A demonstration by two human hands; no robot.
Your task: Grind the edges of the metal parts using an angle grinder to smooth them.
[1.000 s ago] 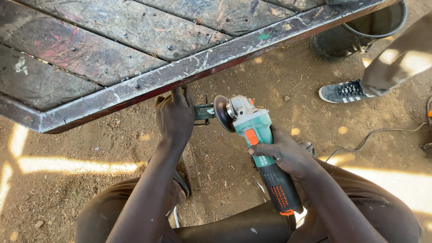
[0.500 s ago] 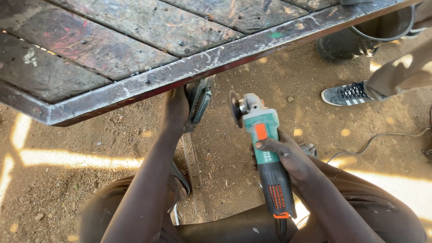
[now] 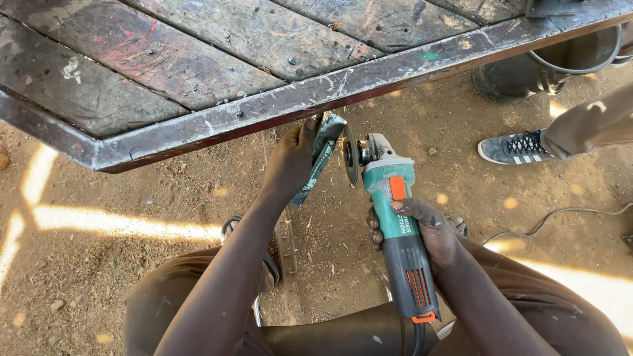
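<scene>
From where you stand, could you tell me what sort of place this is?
Probably an outdoor metalwork yard: bare dirt ground, a metal-framed plank platform, and an angle grinder in the right hand.

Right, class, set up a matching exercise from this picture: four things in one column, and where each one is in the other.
1. angle grinder
2. metal piece
3. sneaker
4. black cable

a. lying on the dirt at right
b. in the left hand, against the steel frame
c. in the right hand
d. on another person's foot

Pairs: 1-c, 2-b, 3-d, 4-a
</scene>
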